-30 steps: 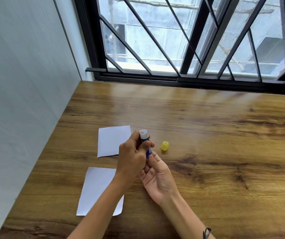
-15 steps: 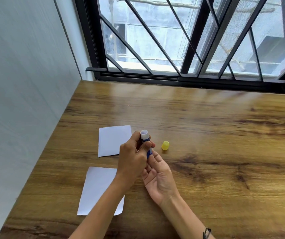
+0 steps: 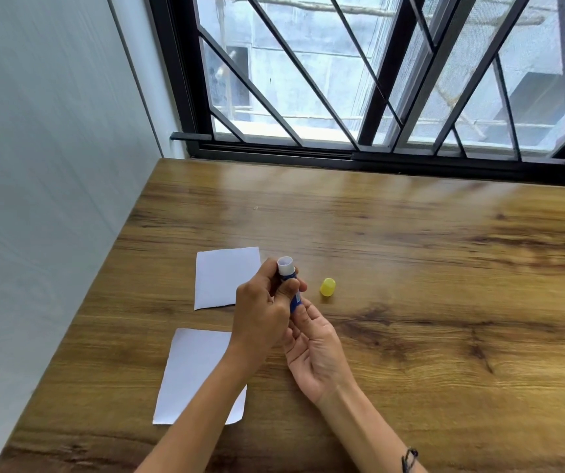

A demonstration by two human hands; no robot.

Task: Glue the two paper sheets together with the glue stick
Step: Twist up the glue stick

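Wooden table (image 3: pixel 410 268) under a barred window: the left hand (image 3: pixel 262 312) pinches the glue stick (image 3: pixel 289 281) upright while the right hand (image 3: pixel 315 346) grips its base, likely to twist glue up. Yellow cap (image 3: pixel 328 287) lies just right of them; two paper sheets (image 3: pixel 226 278) (image 3: pixel 192 373) wait to their left.

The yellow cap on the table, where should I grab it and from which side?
Grip the yellow cap across its rounded sides, coming from above with the right hand. It stands alone on the table, right of the glue stick, so both sides are free.
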